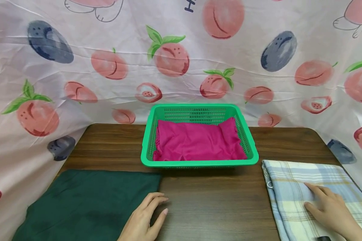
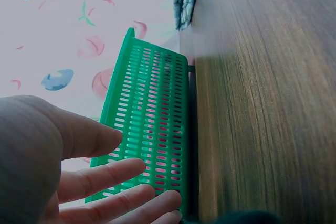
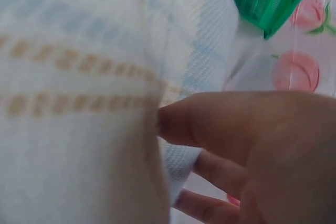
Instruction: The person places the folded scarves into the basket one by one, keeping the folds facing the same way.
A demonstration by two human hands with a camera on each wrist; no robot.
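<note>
In the head view my left hand [image 1: 145,217] is at the right edge of a dark green folded cloth [image 1: 87,201], fingers apart and relaxed, gripping nothing. The left wrist view shows the same hand [image 2: 105,182] with thumb and fingers spread. On the right, my right hand [image 1: 332,209] rests over a blue, white and yellow plaid cloth [image 1: 292,197], folded flat. Close up in the right wrist view, the thumb of the right hand [image 3: 236,140] touches the plaid cloth [image 3: 79,145], and the other fingers extend apart from it.
A green plastic basket [image 1: 199,163] stands at the table's back middle, with a magenta folded cloth [image 1: 199,140] inside. The brown wooden table [image 1: 217,201] shows between the two cloths. A fruit-print curtain [image 1: 175,93] hangs behind and along both sides.
</note>
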